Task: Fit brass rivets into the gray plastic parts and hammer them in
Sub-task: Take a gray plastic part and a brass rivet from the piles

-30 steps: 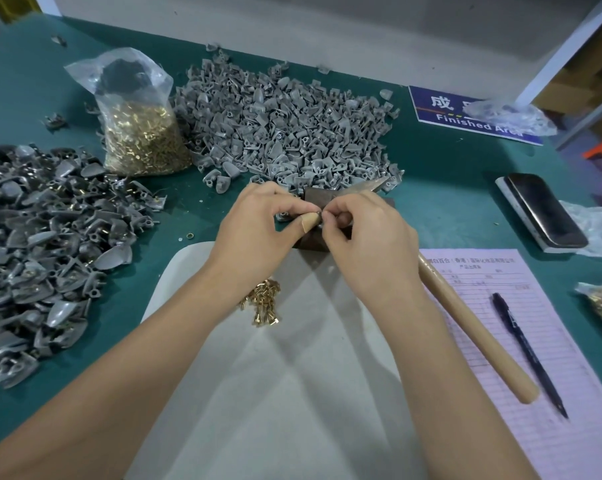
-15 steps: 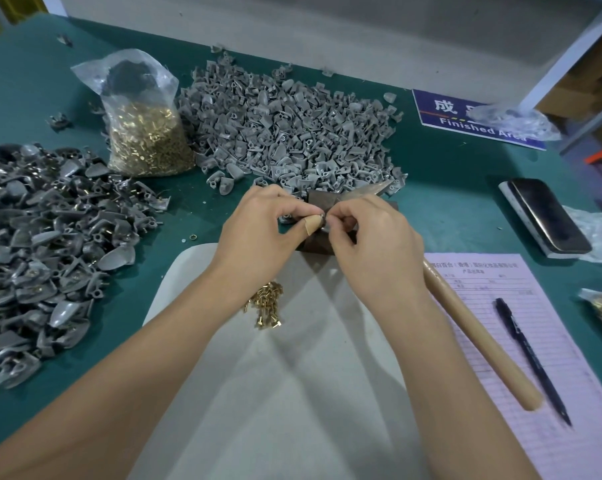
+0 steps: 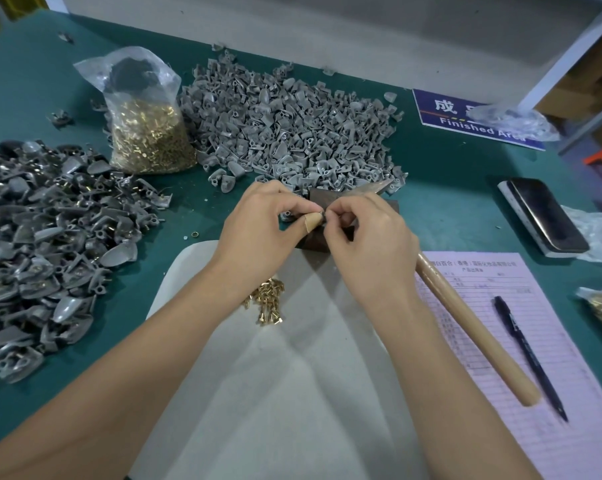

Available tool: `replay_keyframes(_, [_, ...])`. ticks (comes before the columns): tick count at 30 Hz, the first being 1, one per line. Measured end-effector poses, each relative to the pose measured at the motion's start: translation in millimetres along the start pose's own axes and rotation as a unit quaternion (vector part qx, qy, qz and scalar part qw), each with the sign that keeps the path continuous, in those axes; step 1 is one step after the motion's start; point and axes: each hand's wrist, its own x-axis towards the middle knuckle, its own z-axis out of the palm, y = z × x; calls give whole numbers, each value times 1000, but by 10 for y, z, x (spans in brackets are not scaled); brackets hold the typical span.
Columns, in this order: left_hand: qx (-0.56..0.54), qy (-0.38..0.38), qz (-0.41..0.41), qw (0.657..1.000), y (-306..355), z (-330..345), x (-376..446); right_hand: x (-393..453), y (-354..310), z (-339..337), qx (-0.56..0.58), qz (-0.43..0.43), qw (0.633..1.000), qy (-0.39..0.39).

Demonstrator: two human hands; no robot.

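Observation:
My left hand (image 3: 258, 226) and my right hand (image 3: 368, 237) meet fingertip to fingertip over a dark metal block (image 3: 318, 244). Between them they pinch a small gray plastic part (image 3: 323, 216), mostly hidden by the fingers; a tan cot covers my left thumb. Whether a rivet is between the fingers I cannot tell. A small heap of loose brass rivets (image 3: 266, 301) lies on the white sheet (image 3: 292, 375) below my left wrist. The hammer (image 3: 465, 317) lies to the right, its wooden handle on the pink form and its head behind my right hand.
A large pile of gray parts (image 3: 285, 129) lies beyond the hands, a darker pile (image 3: 43, 237) at the left. A clear bag of rivets (image 3: 147, 126) stands between them. A pen (image 3: 528, 355) rests on the pink form (image 3: 552, 393); a phone (image 3: 541, 216) lies right.
Both hands stay together over the block with only slight finger movement. The view has shifted a little.

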Motion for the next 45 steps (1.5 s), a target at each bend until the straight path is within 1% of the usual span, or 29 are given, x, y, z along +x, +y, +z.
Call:
replay_keyframes(10, [7, -8, 8, 1000, -34, 4, 22, 25, -2, 7, 22, 23, 999, -10])
replay_keyframes(16, [13, -18, 25, 999, -52, -3, 45, 106, 5, -66, 15, 34, 997, -70])
replay_keyframes(20, [43, -33, 59, 997, -67, -56, 63, 105, -8, -95, 33, 34, 996, -81])
replay_keyframes(24, [79, -22, 81, 993, -58, -39, 48, 103, -26, -113, 33, 37, 995, -92])
replay_keyframes(28, [98, -2, 74, 992, -52, -3, 23, 95, -26, -112, 26, 39, 995, -85])
replay_keyframes(31, [88, 2, 83, 993, -77, -6, 31, 97, -9, -101, 27, 33, 996, -81])
replay_keyframes(36, [88, -4, 94, 992, -89, -19, 52, 64, 18, -49, 19, 26, 998, -57])
replay_keyframes(41, [96, -10, 93, 991, -79, -18, 60, 66, 30, -43, 45, 37, 998, -34])
replay_keyframes(45, [95, -4, 92, 991, -81, -11, 43, 89, 54, -29, 12, 29, 999, -43])
